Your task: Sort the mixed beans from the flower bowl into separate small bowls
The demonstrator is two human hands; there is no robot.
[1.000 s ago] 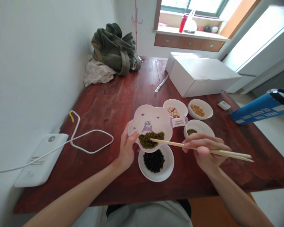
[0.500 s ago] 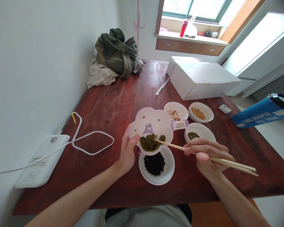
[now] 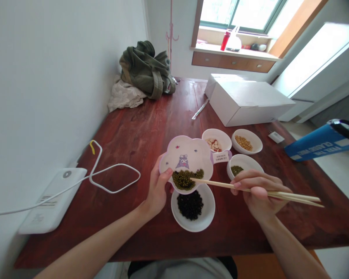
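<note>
My left hand grips the near left rim of a flower-shaped plate with a purple cartoon figure, tilted toward me. Green beans are heaped at its low near edge. My right hand holds a pair of wooden chopsticks, their tips resting in the green beans. Just below the plate stands a white bowl of black beans.
Three small white bowls stand to the right: one with red and white pieces, one with yellow beans, one with a few green beans. A white box, green bag, white device with cable, and blue package lie around the red wooden table.
The chopstick tips have swept back and forth through the green beans, spreading the heap along the plate's near edge. My left hand keeps hold of the tilted plate. The view shifted slightly.
</note>
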